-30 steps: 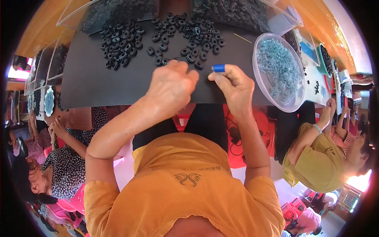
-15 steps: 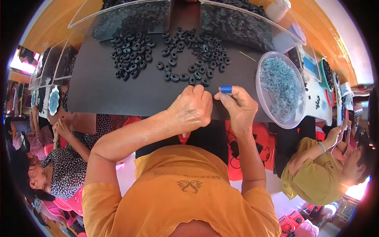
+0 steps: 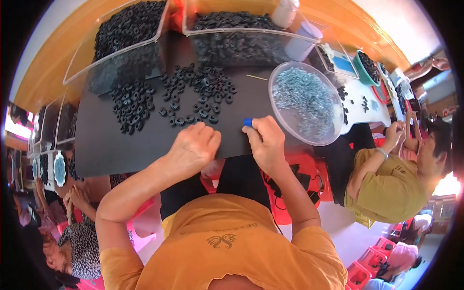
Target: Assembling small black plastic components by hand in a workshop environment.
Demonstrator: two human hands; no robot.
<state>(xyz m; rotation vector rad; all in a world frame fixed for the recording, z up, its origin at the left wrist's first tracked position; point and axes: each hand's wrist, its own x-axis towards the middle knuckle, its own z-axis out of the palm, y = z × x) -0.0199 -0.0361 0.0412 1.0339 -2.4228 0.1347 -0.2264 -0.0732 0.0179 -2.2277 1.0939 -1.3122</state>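
Note:
My left hand [image 3: 195, 143] is curled closed above the near edge of the dark tabletop, knuckles up; anything inside it is hidden. To its right, apart from it, my right hand [image 3: 266, 143] has thumb and forefinger drawn together, with a blue band [image 3: 248, 122] round the forefinger's tip. Whatever the right fingers may pinch is too small to see. Just beyond my hands lies a loose pile of small black plastic pieces with toothed edges [image 3: 208, 89], and a second pile [image 3: 131, 104] sits farther left. A round clear bowl [image 3: 313, 141] of small pale-blue metal springs [image 3: 304, 96] stands right of my right hand.
Clear bins of black pieces [image 3: 128, 31] [image 3: 232, 46] line the table's far side. A thin yellowish stick [image 3: 256, 77] lies near the bowl. White cups [image 3: 303, 41] stand at the back right. People sit at both sides, one in a mustard shirt [image 3: 386, 186].
My hands, close together before, are now farther apart. The view has swung right, so the table and bowl appear shifted left.

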